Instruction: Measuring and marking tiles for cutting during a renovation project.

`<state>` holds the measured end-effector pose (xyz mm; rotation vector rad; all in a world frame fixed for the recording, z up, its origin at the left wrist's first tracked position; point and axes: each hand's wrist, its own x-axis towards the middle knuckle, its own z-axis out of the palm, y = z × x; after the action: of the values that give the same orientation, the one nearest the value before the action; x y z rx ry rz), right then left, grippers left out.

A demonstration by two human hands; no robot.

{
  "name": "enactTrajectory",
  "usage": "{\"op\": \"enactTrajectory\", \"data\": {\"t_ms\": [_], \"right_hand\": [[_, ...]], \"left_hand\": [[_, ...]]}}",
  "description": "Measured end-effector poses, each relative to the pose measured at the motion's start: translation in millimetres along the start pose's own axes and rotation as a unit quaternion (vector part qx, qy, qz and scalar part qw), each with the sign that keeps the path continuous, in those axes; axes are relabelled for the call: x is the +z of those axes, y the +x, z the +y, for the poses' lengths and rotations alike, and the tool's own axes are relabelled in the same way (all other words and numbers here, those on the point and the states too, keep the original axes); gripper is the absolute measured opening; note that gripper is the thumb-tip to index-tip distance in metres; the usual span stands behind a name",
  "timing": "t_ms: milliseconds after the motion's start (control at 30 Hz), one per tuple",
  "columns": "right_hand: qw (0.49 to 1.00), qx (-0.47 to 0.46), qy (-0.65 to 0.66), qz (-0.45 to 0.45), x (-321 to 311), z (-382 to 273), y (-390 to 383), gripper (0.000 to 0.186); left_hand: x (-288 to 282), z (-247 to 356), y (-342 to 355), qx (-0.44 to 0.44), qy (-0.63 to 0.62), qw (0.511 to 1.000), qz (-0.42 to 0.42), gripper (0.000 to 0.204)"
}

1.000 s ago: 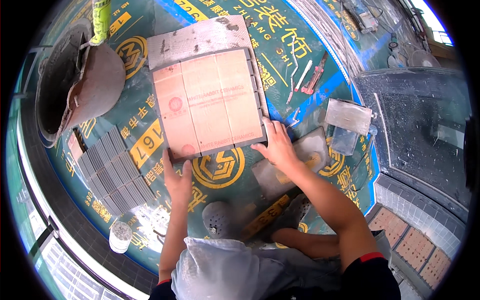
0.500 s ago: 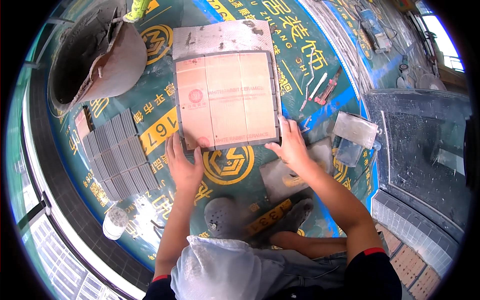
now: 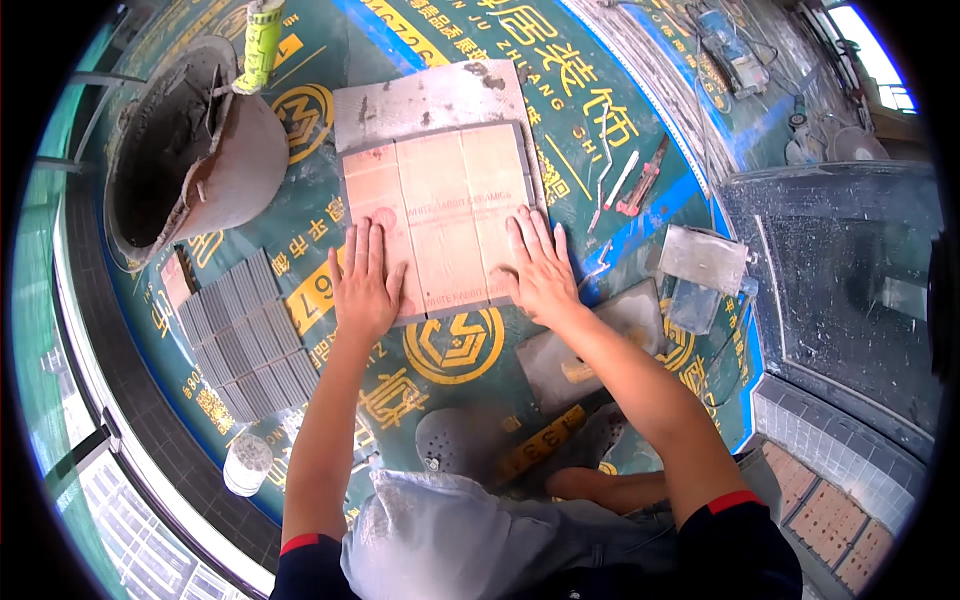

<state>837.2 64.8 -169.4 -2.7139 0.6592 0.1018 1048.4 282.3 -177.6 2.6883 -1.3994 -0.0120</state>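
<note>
A flat, square tan cardboard sheet with red print (image 3: pixel 455 170) lies in front of the person, bordered by a thin dark grey edging (image 3: pixel 450 313), and overlaps a pale, stained, textured board (image 3: pixel 425 100) that shows beyond it. The left hand (image 3: pixel 366 283) rests palm down at its near left part, the right hand (image 3: pixel 540 268) at its near right; each grip is open, fingers spread, holding nothing. Everything sits on a green printed floor covering (image 3: pixel 312 185). To the left lies a bundle of dark grey ribbed strips (image 3: pixel 245 335), with a large mortar-smeared bucket (image 3: pixel 245 155) beyond and a small white tub (image 3: pixel 247 466) nearer. To the right are a grey rectangular slab (image 3: pixel 545 362), near the right forearm, and a red-handled tool (image 3: pixel 640 190).
</note>
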Motion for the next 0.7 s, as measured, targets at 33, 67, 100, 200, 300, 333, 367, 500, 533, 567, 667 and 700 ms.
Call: {"op": "enactTrajectory", "data": {"t_ms": [33,67,100,200,300,333,367,500,533,567,667,700], "right_hand": [[1.0,-0.004,-0.008,0.022,-3.2,3.1,5.9,0.089],[0.999,0.029,-0.022,-0.011,-5.3,5.7,13.6,0.089],[0.997,0.01,-0.017,0.07,-6.0,10.0,28.8,0.088],[0.991,0.019,-0.011,0.13,6.1,6.6,56.8,0.088],[0.992,-0.01,-0.02,0.121,12.2,-4.1,42.3,0.09],[0.996,0.034,-0.017,0.077,10.4,-7.7,38.0,0.091],[0.997,0.024,-0.023,0.076,4.2,-9.0,27.1,0.091],[0.997,0.061,-0.039,0.024,-17.5,-16.4,39.6,0.09],[0.996,0.032,-0.013,0.079,-18.3,-16.2,60.0,0.091],[0.994,0.011,0.005,0.113,-16.5,-14.2,88.7,0.093],[0.98,-0.067,-0.001,0.188,-10.5,-10.3,144.8,0.086],[0.991,-0.028,-0.013,0.126,-9.1,-6.3,148.1,0.085]], "left_hand": [[-0.9,-4.3,0.9,-0.001,-0.001,1.0,0.019,0.072],[-1.0,-6.2,5.1,0.0,-0.006,1.0,0.03,0.073],[-0.7,-5.6,12.0,-0.013,-0.011,1.0,0.006,0.074],[1.4,3.6,40.0,0.019,-0.072,0.992,0.102,0.077],[1.6,21.6,66.9,0.051,-0.084,0.993,0.069,0.084],[-0.1,26.1,73.7,0.054,-0.085,0.994,0.031,0.087],[-3.0,29.5,74.2,0.041,-0.046,0.998,-0.018,0.093],[-7.8,36.4,91.3,0.037,-0.032,0.999,-0.006,0.088],[-5.2,39.7,100.0,0.041,-0.051,0.998,0.021,0.086],[-1.8,43.9,108.5,0.048,-0.063,0.995,0.052,0.085],[6.9,51.2,138.5,0.14,-0.035,0.988,0.052,0.075],[7.8,51.6,141.6,0.124,-0.062,0.99,-0.007,0.074]]}}
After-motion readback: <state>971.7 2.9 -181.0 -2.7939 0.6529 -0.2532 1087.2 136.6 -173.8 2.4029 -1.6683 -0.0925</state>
